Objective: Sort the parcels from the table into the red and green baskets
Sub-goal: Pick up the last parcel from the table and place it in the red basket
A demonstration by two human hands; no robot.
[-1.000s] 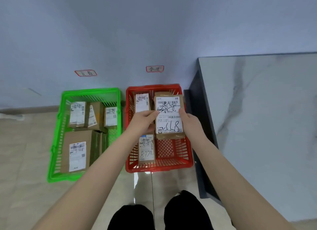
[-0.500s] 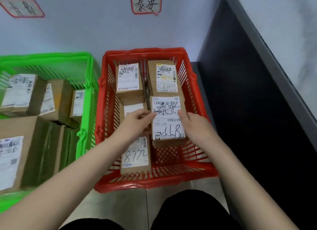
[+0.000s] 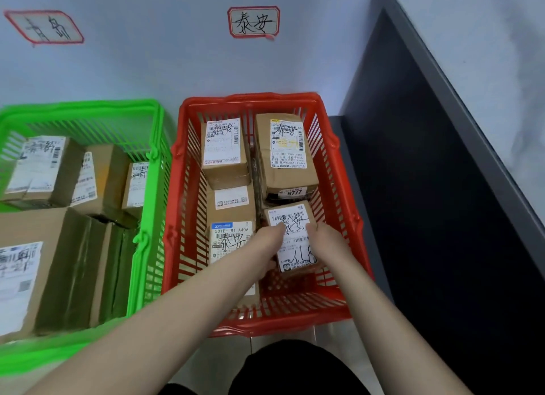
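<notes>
Two hands are on one item: our left hand (image 3: 267,248) and right hand (image 3: 323,241) clamp the opposite long sides of a small cardboard parcel (image 3: 295,238), white label up, inside the red basket (image 3: 343,188) at its near right corner. We cannot tell whether the parcel rests on the basket floor or hangs just above it. Long axis: running away from us, roughly parallel to the basket's right wall, with the label's handwriting facing up. Both hands sit at about the same depth, the left gripping slightly lower along the side; neither is clearly nearer. Neighbours in the red basket: a parcel marked 9777 (image 3: 284,155) directly beyond, close to the held one; a blue-labelled parcel (image 3: 231,238) just beside our left hand; a further parcel (image 3: 224,151) at the far left. Green basket (image 3: 153,170) to the left, already holding several parcels (image 3: 73,179). Wall labels above: one over the red basket (image 3: 253,22), one over the green (image 3: 44,27). Judgement: placement nearly complete; release calls for both hands to draw apart and lift clear. The grey surface (image 3: 483,70) lies to our right.
</notes>
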